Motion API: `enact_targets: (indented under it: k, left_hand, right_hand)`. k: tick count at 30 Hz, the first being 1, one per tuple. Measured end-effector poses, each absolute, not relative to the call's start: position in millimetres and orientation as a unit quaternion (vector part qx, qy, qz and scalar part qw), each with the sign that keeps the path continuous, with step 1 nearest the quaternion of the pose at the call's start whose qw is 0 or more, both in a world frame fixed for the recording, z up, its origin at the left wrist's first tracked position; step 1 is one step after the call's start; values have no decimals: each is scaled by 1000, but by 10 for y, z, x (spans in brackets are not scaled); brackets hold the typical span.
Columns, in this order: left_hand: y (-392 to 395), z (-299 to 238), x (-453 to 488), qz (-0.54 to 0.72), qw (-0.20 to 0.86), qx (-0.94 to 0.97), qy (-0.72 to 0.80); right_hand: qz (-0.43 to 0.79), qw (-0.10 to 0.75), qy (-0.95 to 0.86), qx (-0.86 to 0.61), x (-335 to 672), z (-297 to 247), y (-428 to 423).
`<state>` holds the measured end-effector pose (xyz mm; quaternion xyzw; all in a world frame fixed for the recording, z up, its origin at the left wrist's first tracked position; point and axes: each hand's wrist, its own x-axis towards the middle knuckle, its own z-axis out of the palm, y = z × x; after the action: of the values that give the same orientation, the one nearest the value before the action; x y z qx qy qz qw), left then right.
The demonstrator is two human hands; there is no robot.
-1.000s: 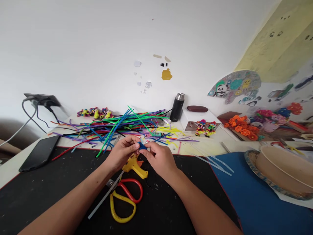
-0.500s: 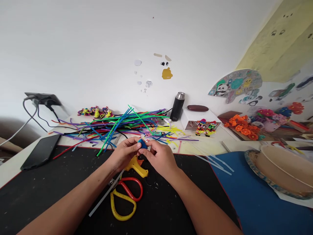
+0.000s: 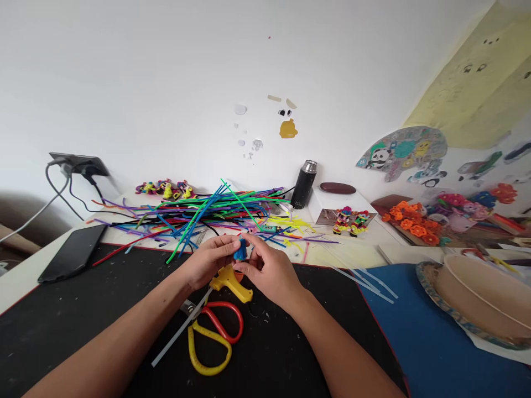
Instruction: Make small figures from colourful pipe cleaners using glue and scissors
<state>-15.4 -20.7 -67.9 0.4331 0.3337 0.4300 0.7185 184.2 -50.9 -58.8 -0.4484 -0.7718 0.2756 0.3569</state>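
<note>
A small blue piece (image 3: 240, 251), apparently of bent pipe cleaner, is pinched above the black mat. My left hand (image 3: 211, 257) grips its left side between thumb and fingers. From the right, my right hand (image 3: 274, 270) holds it too, index finger at the top and thumb at the lower edge. Just below the hands lies a yellow glue gun (image 3: 235, 285), partly hidden, with a long translucent glue stick (image 3: 174, 337) in its back end. Scissors with one red and one yellow handle (image 3: 209, 349) rest nearby, their blades mostly covered.
Behind the hands spreads a heap of coloured pipe cleaners (image 3: 194, 213). A phone (image 3: 72, 254) lies at left. Toward the back stand a black flask (image 3: 304, 185) and small figures (image 3: 350, 221). Loose glue sticks (image 3: 369, 284) and a large round bowl (image 3: 481, 298) are at right.
The blue piece has been turned more upright between my fingers, and my right index finger has lifted to its top. The whole view has shifted slightly.
</note>
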Motion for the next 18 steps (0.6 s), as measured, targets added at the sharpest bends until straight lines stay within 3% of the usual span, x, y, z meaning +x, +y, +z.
enact_targets:
  k: [18]
  left_hand:
    - [-232,-711,-154,395,734,445,326]
  right_hand:
    - [270,352,-770,-459,1854,-573,-510]
